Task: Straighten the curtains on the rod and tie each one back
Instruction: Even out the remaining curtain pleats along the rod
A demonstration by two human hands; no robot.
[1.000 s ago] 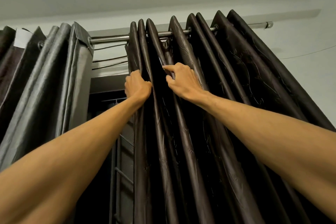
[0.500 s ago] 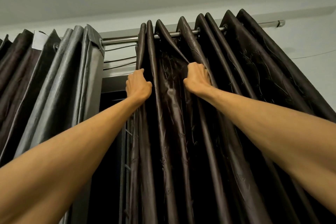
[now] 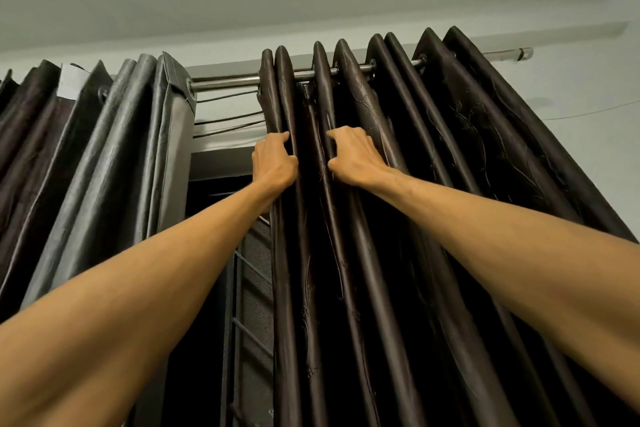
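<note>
At nine o'clock in the view hangs the grey left curtain [image 3: 104, 156], bunched in stiff pleats, its last eyelet sitting on the rod [image 3: 225, 82]. The bare rod runs from there toward one o'clock, with a few thin cables [image 3: 228, 121] strung just under it. Below that gap, toward six o'clock, a dark window grille [image 3: 249, 288] shows between the two curtains. The left hand [image 3: 273, 159], near the centre, has its fingers curled round the leading edge fold of the dark brown right curtain [image 3: 450, 166] and grips it a little below the rod. At three o'clock of it, one pleat over, the right hand [image 3: 356, 156] holds the next fold, with fingers bent into the crease and thumb tucked beneath. The right curtain fills the view from centre to four o'clock, its pleats threaded on the rod and fanning downward. At two o'clock the rod's end cap [image 3: 523, 54] sticks out past the last pleat against the pale wall [image 3: 588, 87].
</note>
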